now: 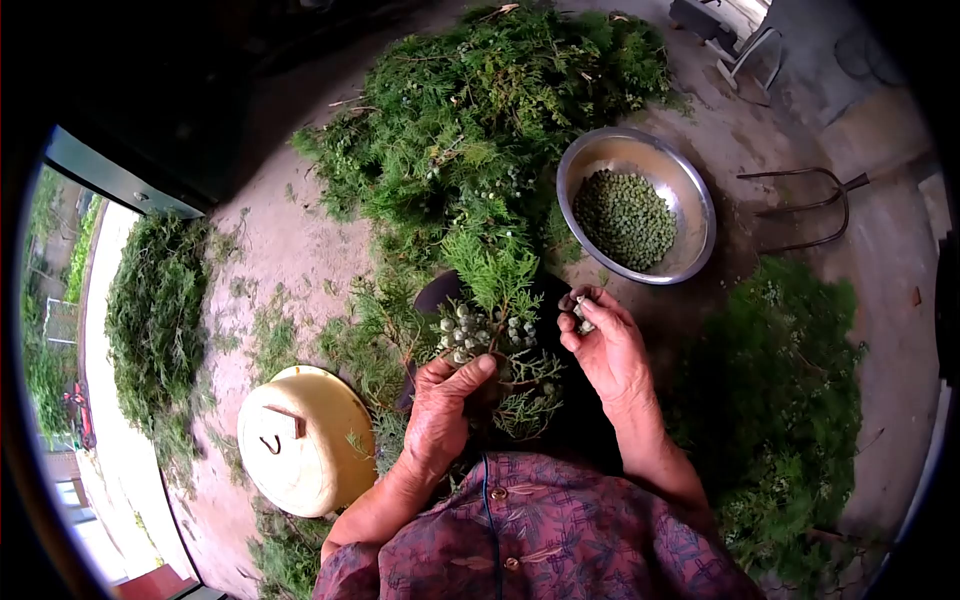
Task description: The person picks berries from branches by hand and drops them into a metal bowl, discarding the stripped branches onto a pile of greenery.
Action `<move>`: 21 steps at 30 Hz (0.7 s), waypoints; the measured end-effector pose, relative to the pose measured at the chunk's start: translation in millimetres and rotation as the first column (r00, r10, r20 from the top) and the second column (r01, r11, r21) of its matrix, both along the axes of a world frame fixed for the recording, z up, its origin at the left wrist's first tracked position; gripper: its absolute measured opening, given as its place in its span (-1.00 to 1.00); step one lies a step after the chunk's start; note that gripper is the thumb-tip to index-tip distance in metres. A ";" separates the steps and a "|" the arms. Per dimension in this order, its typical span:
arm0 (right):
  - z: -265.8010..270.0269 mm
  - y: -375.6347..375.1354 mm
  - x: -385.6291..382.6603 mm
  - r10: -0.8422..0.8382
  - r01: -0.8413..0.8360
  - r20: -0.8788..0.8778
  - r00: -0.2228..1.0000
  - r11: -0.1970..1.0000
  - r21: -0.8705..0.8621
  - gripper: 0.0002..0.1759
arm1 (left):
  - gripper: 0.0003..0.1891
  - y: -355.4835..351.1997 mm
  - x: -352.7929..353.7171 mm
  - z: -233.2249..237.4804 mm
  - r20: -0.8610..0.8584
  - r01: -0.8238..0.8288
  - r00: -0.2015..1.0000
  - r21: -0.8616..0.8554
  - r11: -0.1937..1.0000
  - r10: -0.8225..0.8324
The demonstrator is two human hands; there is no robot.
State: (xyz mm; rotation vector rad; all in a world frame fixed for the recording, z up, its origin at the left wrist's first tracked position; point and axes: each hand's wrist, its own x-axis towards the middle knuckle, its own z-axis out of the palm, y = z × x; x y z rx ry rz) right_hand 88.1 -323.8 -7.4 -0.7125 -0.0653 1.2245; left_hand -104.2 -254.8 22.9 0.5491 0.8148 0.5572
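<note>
A leafy conifer sprig [495,272] bearing a cluster of grey-green cones [464,334] stands up in front of the person's lap, gripped at its stem by the left hand [440,410], thumb pressed over the fingers. Just to its right, the right hand [608,348] has thumb and fingertips pinched narrowly around at least one pale cone [582,314], apart from the sprig. Beyond that hand, a stainless-steel bowl [690,190] holds a layer of loose green cones [625,220]. A large heap of cut conifer branches [480,110] lies ahead, touching or nearly touching the bowl; a pronged fork [845,215] rests to the bowl's right, and a pale yellow basin [310,450] sits near the left forearm
</note>
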 end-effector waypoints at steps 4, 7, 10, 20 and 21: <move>-15.5 0.2 16.8 -0.128 0.121 -0.083 0.988 0.988 -0.092 -0.89 | -0.89 2.5 -8.1 -7.1 0.035 -0.036 0.999 -0.011 0.999 0.036; -32.7 6.6 51.3 -0.249 0.246 -0.046 0.967 0.967 -0.062 -0.91 | -0.87 3.0 -8.6 1.4 0.077 -0.030 0.997 -0.027 0.999 0.032; -35.0 17.4 104.9 -0.465 0.449 -0.185 0.866 0.885 -0.122 -0.86 | -0.88 3.8 -8.7 -2.3 0.015 0.012 1.000 0.032 0.999 -0.013; -29.6 12.8 229.2 -0.577 0.577 -0.060 0.814 0.816 -0.034 -0.62 | -0.88 1.8 -8.2 -12.0 0.024 0.019 1.000 0.027 0.999 -0.020; -25.6 12.3 229.6 -0.600 0.598 -0.020 0.800 0.798 -0.073 -0.64 | -0.87 2.4 -7.2 -8.4 0.012 0.058 0.998 0.055 0.997 -0.059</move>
